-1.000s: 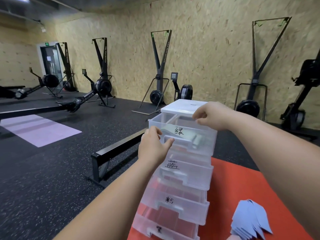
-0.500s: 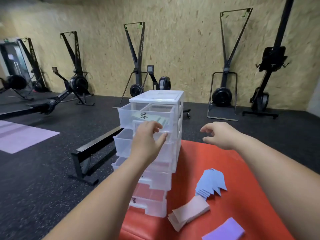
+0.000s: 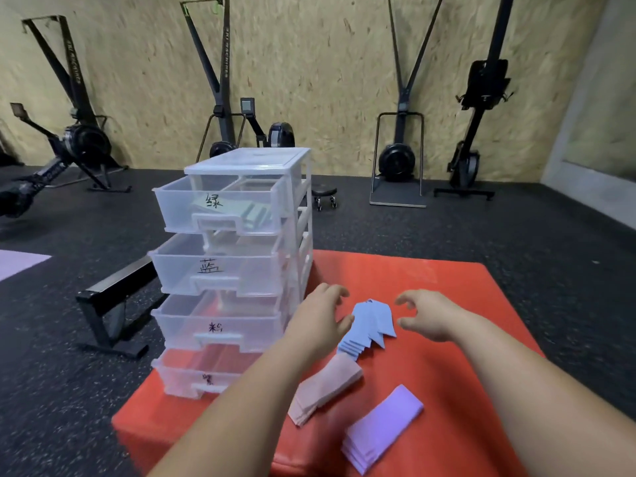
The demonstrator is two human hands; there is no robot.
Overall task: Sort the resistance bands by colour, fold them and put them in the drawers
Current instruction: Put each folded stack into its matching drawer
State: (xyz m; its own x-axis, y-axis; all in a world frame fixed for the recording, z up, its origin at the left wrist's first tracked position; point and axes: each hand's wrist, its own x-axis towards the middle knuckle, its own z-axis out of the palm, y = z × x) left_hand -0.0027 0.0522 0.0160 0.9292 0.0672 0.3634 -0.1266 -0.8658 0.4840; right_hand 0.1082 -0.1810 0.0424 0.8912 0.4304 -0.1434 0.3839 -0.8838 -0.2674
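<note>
Blue folded resistance bands [image 3: 370, 321] lie fanned on a red padded mat [image 3: 447, 287], long axis running away from the camera. Left hand [image 3: 320, 321] and right hand [image 3: 426, 318] flank them, fingers loosely spread, holding nothing. Pink folded bands [image 3: 327, 390] and purple folded bands [image 3: 382, 428] lie nearer. A clear plastic drawer unit [image 3: 247, 160] stands at the mat's left edge, with bare mat to the right.

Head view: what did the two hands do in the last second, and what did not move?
Both hands left the top drawer and came down over the red mat. The left hand and the right hand are now open on either side of the blue bands, holding nothing. The green bands in that drawer, the pink stack and the purple stack stayed put.
</note>
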